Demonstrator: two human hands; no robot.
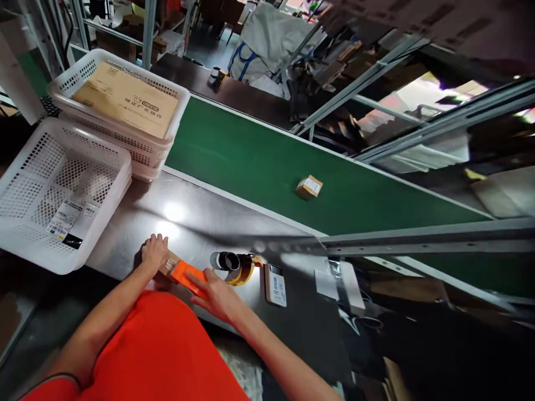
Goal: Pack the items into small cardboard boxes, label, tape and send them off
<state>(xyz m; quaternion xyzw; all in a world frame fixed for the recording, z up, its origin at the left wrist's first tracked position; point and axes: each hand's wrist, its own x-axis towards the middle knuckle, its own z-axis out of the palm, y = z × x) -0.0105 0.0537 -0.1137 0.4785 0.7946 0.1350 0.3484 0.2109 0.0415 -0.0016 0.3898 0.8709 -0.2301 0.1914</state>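
My left hand [154,252] is closed over the end of a small cardboard box [167,263] on the dark steel table [184,223]. An orange tape dispenser [189,277] rests on that box, and my right hand [215,295] grips it. The dispenser's brown tape roll [234,263] sticks out toward the belt. A small taped parcel [309,187] lies on the green conveyor belt [251,161], well beyond both hands.
A white mesh basket [25,217] with labels inside sits at left. Behind it stacked baskets [121,139] hold a flat carton [125,100]. A white phone-like device [276,285] lies right of my hand. A grey metal rail [418,239] crosses above the table.
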